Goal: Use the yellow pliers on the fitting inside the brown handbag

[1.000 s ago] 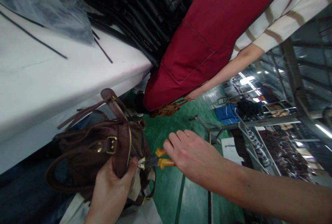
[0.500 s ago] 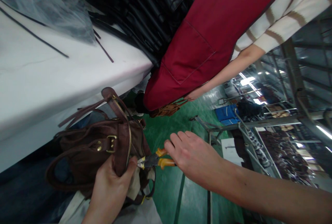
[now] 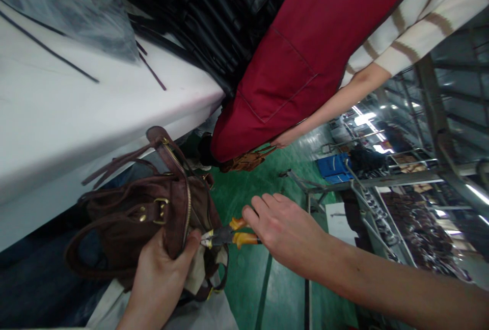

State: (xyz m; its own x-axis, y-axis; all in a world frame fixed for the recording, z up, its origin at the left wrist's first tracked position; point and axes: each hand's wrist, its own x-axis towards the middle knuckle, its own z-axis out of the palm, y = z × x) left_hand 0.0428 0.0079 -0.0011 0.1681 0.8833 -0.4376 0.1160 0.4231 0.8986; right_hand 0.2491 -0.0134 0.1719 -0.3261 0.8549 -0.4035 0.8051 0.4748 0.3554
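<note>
Your right hand [image 3: 284, 230] still grips the orange-handled pliers [image 3: 229, 237], nose seemingly at the brown leather handbag's [image 3: 153, 213] zipper end; your left hand [image 3: 160, 279] keeps clamping the bag.

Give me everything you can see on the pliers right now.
The pliers are small, with a dark metal head and orange-yellow handles. They lie roughly level in the view, nose pointing at the brown bag. The right hand grips the handles; the tip meets the bag's edge by the zipper end, right beside the left hand's thumb. What the tip pinches is too small to tell.
</note>
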